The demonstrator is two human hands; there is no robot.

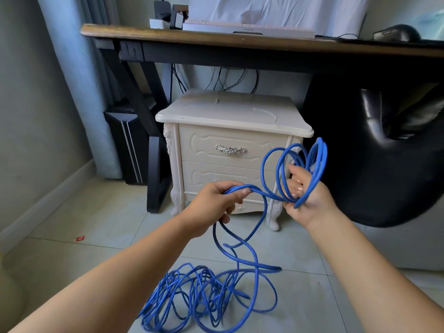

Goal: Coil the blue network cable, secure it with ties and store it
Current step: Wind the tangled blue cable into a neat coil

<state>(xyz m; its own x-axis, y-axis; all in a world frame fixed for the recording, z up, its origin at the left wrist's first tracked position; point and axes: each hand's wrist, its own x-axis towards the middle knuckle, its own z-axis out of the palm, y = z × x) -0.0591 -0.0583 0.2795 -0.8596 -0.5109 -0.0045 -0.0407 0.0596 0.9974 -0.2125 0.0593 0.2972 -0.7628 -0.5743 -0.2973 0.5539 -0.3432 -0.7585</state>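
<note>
Your right hand [305, 188] grips few finished loops, left hand [216, 203] pinches blue cable [264, 217]. Feed slack evenly, match loop size, shake out floor [96, 236] tangle first.

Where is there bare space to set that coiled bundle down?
The bedside cabinet top is mostly bare, save some thin pale strips. The floor tiles left of the cabinet hold only a small red scrap. Crowded: the loose blue cable heaped on the near floor, and the desk above.
</note>
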